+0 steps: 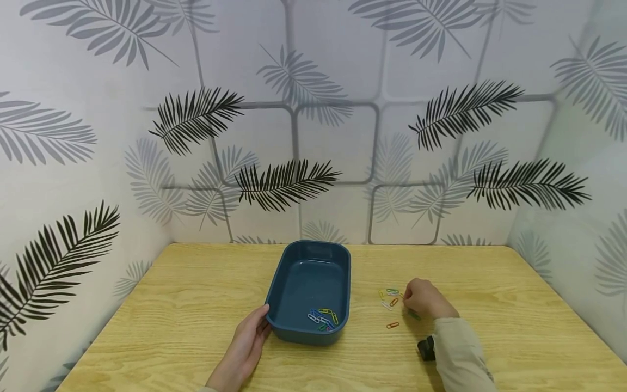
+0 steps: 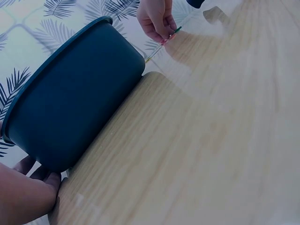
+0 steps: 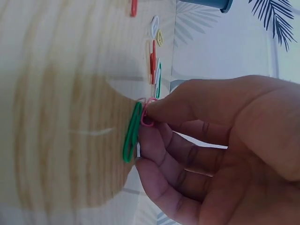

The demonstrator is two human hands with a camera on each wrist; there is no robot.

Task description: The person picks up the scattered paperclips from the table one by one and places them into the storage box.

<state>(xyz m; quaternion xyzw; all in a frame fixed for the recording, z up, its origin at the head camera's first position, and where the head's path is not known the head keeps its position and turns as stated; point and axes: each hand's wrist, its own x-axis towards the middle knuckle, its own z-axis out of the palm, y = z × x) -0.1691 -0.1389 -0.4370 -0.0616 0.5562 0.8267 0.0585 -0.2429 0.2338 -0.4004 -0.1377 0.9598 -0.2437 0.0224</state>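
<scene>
Pink clip [image 3: 147, 124] risk: could slip, I'd say. Thin wire, only a bit of it caught at my R fingertips, so a loose pinch might drop it on the tbl [image 1: 196, 305].
Green clip [image 3: 132, 133] risk: lies just beside those same tips, so it could snag on pink or get shoved. Can't tell on my feeds if skin touches it.
Loose clips [image 1: 394, 302] risk: bunched left of R hand [image 1: 426, 299], close tog.; a low sweep of the fingers could prob. scatter them.
Tray [image 1: 308, 288] risk: walls stand up off the tbl, so a low pass over the right one could knock a clip free; a tug from L hand [image 1: 247, 337] might skew it.
R hand state: thumb + fingertip pinching pink clip, down close to tbl; other fingers bent behind.
L hand state: holding tray at near left corner, thumb up by rim, fingers agst outer wall.
Pink clip pos: at R fingertips, hand's left side, well right of tray.
Green clip pos: near side of R fingertips, on tbl.
Red clip [image 1: 392, 325] pos: on its own, near-left of R hand.
Clips in tray [image 1: 324, 319] pos: near right corner, well left of R hand.
</scene>
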